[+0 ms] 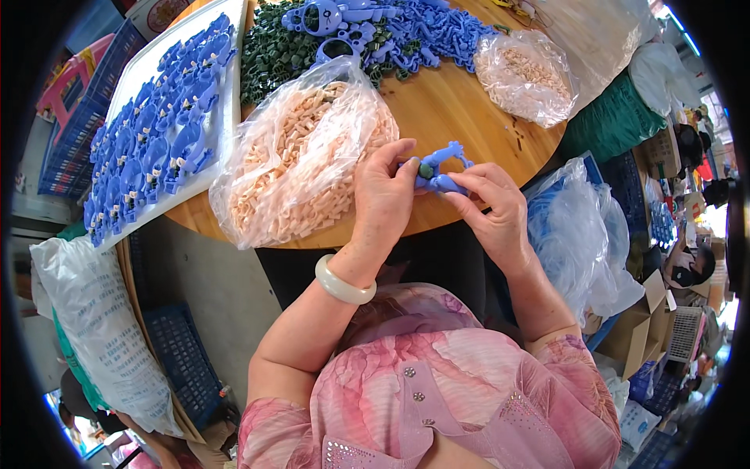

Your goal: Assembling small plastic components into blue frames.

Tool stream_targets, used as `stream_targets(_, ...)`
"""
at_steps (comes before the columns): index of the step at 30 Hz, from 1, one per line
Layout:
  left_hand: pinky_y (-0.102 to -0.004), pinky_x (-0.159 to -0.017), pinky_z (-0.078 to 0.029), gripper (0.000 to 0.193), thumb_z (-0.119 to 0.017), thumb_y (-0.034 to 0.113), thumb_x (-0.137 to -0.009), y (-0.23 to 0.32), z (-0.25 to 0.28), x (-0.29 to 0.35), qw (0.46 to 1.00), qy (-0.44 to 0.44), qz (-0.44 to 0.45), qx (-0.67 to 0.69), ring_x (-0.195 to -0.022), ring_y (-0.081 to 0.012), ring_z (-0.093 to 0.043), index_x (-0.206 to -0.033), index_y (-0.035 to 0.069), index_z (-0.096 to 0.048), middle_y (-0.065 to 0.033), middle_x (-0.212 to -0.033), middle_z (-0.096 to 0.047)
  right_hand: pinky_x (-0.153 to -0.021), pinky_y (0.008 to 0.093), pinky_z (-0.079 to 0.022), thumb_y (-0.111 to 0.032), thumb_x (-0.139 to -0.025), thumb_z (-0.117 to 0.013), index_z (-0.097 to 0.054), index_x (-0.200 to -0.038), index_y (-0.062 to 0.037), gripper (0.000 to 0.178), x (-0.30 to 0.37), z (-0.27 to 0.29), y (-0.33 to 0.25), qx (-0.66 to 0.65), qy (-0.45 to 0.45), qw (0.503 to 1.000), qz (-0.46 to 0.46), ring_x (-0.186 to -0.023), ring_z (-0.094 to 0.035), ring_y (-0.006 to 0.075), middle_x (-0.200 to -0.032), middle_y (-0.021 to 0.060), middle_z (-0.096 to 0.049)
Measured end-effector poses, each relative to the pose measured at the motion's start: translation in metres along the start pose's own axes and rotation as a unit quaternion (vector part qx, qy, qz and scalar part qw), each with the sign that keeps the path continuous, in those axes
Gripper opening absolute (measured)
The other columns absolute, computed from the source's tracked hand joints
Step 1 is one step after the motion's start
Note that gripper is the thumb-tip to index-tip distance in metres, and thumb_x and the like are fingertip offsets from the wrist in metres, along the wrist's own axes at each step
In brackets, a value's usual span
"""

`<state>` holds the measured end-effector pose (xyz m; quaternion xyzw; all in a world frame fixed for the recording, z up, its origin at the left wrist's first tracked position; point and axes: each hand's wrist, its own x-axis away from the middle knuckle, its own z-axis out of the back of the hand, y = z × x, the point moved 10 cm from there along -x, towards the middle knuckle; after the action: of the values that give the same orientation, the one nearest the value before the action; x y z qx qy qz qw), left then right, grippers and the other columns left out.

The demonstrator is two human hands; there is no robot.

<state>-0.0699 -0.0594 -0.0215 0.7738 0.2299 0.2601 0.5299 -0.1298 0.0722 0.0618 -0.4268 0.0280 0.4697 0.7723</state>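
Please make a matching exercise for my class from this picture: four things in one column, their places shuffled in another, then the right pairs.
1. White bangle
2. Small blue part
3. Larger bag of peach pieces
4. Smaller bag of peach pieces

A. By the right edge of the wooden table
B. Between the left hand and right hand
C. Around the left forearm
D. Left of the left hand

Pairs: 1-C, 2-B, 3-D, 4-A

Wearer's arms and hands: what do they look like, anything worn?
Left hand and right hand are both bare, no gloves. A smooth, thick, off-white bangle circles the left wrist; nothing shows on the right one. Short pink patterned sleeves leave both forearms uncovered.
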Motion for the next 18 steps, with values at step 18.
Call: stream_targets(18, -0.0256, -0.063, -0.057, 0.025, -0.053, 0.0, -0.088, 0.001, 0.001, -0.002, 0.999, 0.011, -0.023, -0.043, -0.073, -0.0128, -0.061, -0.112, -0.004, -0.056, -0.0079, -0.087, -0.059, -0.06, 0.0322, -0.045, -0.013, -0.076, -0.07, -0.066, -0.088, -0.0064, 0.014, -0.001, -0.008, -0.01, 0.06, -0.037, 0.997, -0.01, -0.069, -0.056, 0.0224, -0.075, 0.0058, -0.056)
